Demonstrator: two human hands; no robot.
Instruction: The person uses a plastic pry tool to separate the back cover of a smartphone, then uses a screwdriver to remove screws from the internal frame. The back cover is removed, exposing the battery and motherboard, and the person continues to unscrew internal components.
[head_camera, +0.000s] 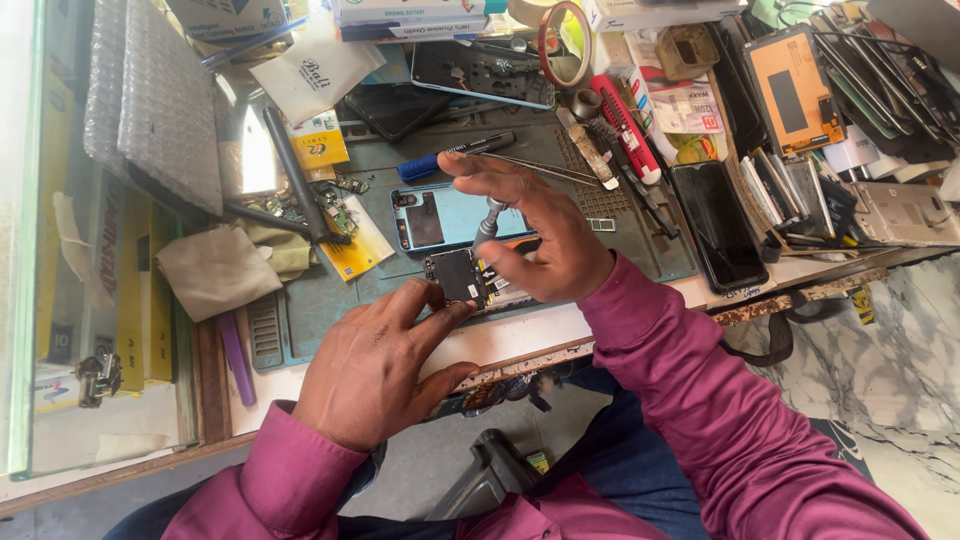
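Observation:
My left hand (375, 365) pinches a small dark circuit board (455, 276) at its lower edge, holding it just above the green work mat (300, 300). My right hand (535, 230) grips a small screwdriver (487, 222) with a silver shaft, its tip pointing down at the board. Just behind the board lies an opened light-blue phone body (440, 215) on the mat. Both sleeves are magenta.
A black phone (718, 225) lies to the right. Tweezers (545, 168), a blue marker (450, 155), a red-handled tool (625, 125) and a tape roll (565, 42) sit behind. Bubble wrap (155, 100), a beige cloth (215, 270) and a glass case (60, 300) fill the left.

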